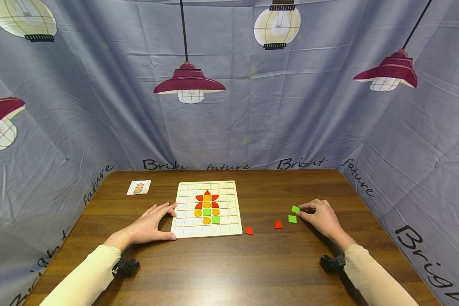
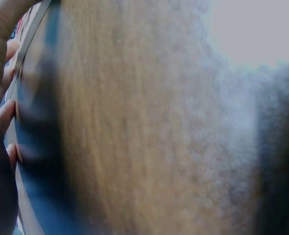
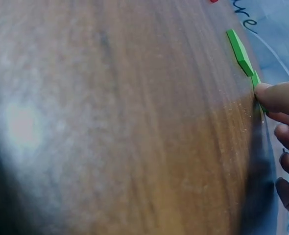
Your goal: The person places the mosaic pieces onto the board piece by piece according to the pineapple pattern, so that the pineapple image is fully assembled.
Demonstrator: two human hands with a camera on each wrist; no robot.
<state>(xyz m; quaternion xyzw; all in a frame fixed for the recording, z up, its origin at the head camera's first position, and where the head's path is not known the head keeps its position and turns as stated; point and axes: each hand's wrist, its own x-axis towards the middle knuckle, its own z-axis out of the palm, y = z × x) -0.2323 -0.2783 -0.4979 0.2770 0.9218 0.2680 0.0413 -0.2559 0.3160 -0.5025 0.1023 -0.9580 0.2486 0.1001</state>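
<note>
A pale gridded board (image 1: 225, 227) lies on the table, with red, orange and green pieces set in its middle in a plant-like shape. My left hand (image 1: 149, 225) rests at the board's left edge, thumb and fingers spread along the rim. Over on the right, my right hand (image 1: 321, 217) pinches a green square tile (image 1: 295, 209) between thumb and forefinger. Just in front of that tile lies a second green square tile (image 1: 292, 219), seen larger in the right wrist view. The left wrist view shows mostly blurred tabletop, with fingers (image 2: 7, 112) at its left side.
Two red quarter-round pieces lie loose, one red piece (image 1: 249, 230) beside the board and another red piece (image 1: 278, 224) farther right. A small picture card (image 1: 145, 183) lies at the back left of the brown table (image 1: 229, 267). A lamp-patterned curtain (image 1: 229, 127) hangs around the table.
</note>
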